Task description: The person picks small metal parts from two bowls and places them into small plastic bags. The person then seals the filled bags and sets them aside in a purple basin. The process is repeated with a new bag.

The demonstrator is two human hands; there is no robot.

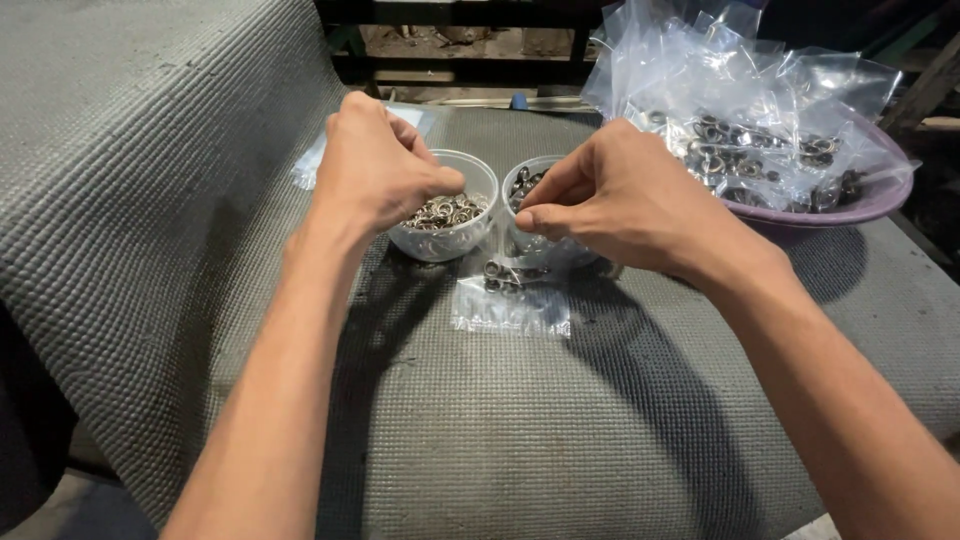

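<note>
My left hand hovers over a clear plastic cup full of small metal rings, its fingertips pinched together above the rings. My right hand reaches over a second clear cup of metal parts, thumb and forefinger pinched at its rim; what they hold is too small to see. In front of the cups a small clear plastic bag lies flat on the grey mat, with a few metal rings at its upper end.
A purple bowl at the right rear holds a heap of clear bags filled with metal rings. Another clear bag lies behind my left hand. The mat curves upward at the left. Dark framework stands beyond the far edge.
</note>
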